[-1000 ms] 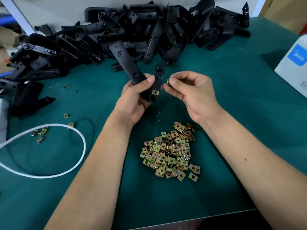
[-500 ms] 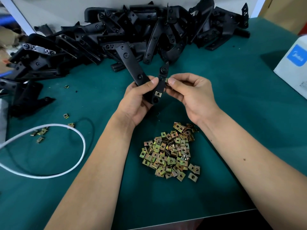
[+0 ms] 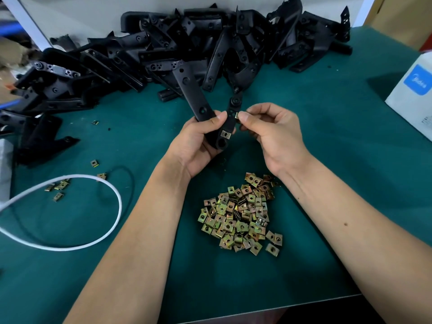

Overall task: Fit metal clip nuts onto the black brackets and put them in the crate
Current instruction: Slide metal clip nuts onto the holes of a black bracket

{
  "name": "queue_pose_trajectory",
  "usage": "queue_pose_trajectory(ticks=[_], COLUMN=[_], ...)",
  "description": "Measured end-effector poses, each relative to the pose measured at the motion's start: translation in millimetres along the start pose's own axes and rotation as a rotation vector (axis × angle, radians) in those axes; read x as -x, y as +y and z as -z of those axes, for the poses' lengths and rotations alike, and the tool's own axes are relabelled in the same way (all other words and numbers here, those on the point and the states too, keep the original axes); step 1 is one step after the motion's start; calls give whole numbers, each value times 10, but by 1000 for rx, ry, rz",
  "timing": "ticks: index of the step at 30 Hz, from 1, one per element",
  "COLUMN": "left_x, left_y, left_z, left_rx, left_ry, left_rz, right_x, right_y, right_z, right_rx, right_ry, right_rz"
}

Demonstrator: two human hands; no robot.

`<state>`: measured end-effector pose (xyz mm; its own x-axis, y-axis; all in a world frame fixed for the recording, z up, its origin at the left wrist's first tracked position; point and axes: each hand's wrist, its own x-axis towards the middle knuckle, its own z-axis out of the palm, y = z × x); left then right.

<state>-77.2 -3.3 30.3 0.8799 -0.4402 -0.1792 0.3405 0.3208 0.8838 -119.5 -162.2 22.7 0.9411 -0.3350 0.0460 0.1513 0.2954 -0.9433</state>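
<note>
Green mat (image 3: 327, 160); white wall (image 3: 93, 15) behind black bracket heap (image 3: 187, 47).

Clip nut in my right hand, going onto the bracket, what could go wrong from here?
The clip nut is only pinched at the right hand's fingertips, so it could slip and drop. It meets the bracket edge-on; tilted, it may jam or seat off its hole. The left hand grips low, so the bracket may swing.

1. The left hand (image 3: 195, 146) is raised palm-up over the table, fingers curled, thumb pressed flat on top.
2. The right hand (image 3: 272, 134) pinches thumb against forefinger (other fingers loosely curled).
3. Both bare forearms reach forward, converging toward the middle.
</note>
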Motion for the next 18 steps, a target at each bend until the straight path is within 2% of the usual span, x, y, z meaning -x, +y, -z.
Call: queue_pose_trajectory(ticks=[7, 18], left_x=[-13, -33], left_y=[5, -26], left_z=[-27, -83], left_rx=[-60, -97], left_ry=[-23, 68], left_rz=[11, -26], right_x=[16, -30], right_y=[8, 5], right_z=[-28, 14], right_rx=[-21, -102], right_ry=[-6, -41], right_rz=[-17, -134])
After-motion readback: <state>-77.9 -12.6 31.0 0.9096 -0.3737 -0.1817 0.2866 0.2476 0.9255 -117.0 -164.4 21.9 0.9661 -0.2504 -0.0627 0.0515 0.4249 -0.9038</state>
